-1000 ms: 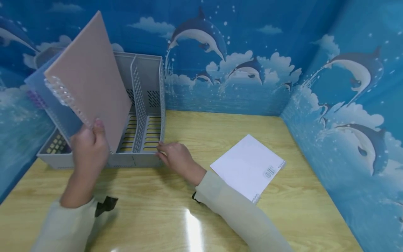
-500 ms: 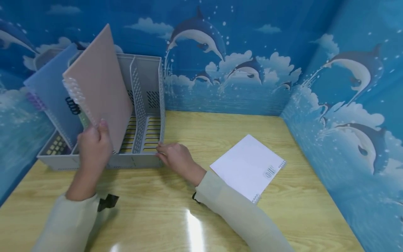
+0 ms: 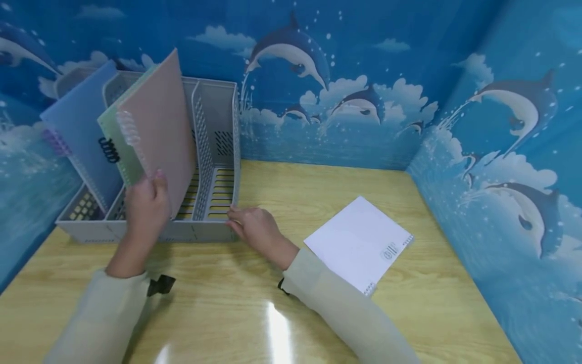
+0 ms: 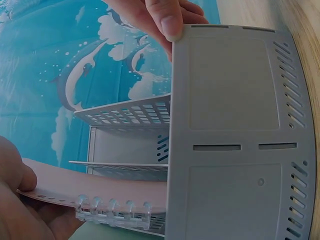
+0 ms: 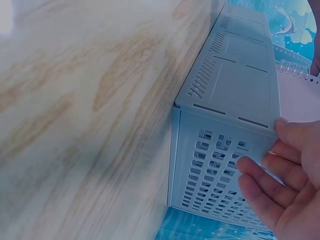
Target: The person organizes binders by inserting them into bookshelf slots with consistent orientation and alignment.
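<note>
My left hand [image 3: 147, 202] grips the lower spine edge of a pink ring-bound notebook [image 3: 159, 116], thumb on its cover. The notebook stands tilted, its lower edge down inside a grey file organizer [image 3: 215, 231]. Clear plastic rings [image 4: 115, 210] run along its spine in the left wrist view. Just left of it leans a green notebook [image 3: 113, 129] with a black coil, partly covered. Farther left, a blue notebook [image 3: 84, 119] with purple rings stands in the leftmost compartment. My right hand [image 3: 256, 227] pinches the organizer's front right corner, thumb on the front rim, fingers along the perforated side.
A white notebook [image 3: 356, 242] lies flat on the wood-grain table [image 3: 282, 187] to the right of the organizer. Perforated dividers [image 3: 203, 136] separate the organizer's slots. A blue dolphin-print curtain [image 3: 313, 136] closes off the back and right side.
My left hand has lowered the pink notebook and moved it a little right, uncovering the green notebook behind it. The right hand stays on the organizer's corner.
</note>
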`<state>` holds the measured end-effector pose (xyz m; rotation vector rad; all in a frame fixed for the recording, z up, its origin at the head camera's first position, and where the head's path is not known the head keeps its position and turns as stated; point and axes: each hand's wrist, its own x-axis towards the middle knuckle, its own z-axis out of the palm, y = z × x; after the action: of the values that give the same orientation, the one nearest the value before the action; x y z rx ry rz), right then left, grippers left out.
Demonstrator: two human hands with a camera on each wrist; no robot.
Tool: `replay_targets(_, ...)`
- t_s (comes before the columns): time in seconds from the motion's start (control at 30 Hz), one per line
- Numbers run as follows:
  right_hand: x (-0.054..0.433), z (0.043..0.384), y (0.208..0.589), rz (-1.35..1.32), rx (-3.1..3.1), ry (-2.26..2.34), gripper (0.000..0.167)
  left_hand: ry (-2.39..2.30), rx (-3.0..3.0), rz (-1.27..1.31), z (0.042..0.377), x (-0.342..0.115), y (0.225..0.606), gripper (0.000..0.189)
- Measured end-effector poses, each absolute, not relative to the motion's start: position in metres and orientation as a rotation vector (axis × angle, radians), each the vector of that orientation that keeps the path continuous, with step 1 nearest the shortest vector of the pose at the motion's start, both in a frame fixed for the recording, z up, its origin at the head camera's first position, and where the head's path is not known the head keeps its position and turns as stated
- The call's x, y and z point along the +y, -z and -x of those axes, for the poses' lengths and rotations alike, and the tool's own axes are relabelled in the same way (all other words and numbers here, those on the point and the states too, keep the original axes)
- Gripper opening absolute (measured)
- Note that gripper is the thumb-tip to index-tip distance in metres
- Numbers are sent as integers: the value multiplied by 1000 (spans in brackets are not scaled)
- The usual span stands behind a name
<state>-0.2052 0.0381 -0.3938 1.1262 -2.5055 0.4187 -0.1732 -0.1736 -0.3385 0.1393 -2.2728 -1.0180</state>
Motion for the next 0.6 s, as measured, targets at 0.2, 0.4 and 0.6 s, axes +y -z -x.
replay_targets(0.2, 38, 204, 395, -1101, -2531, -403, 19, 1066, -2324, -155, 178, -176, 340, 42)
replay_targets(0.4, 38, 204, 397, -1079, -2534, -390, 21, 1041, -2330, -128, 182, -177, 344, 41)
replay_targets(0.6, 38, 204, 398, -1075, -2521, -448, 22, 1016, -2342, -109, 186, -174, 344, 41)
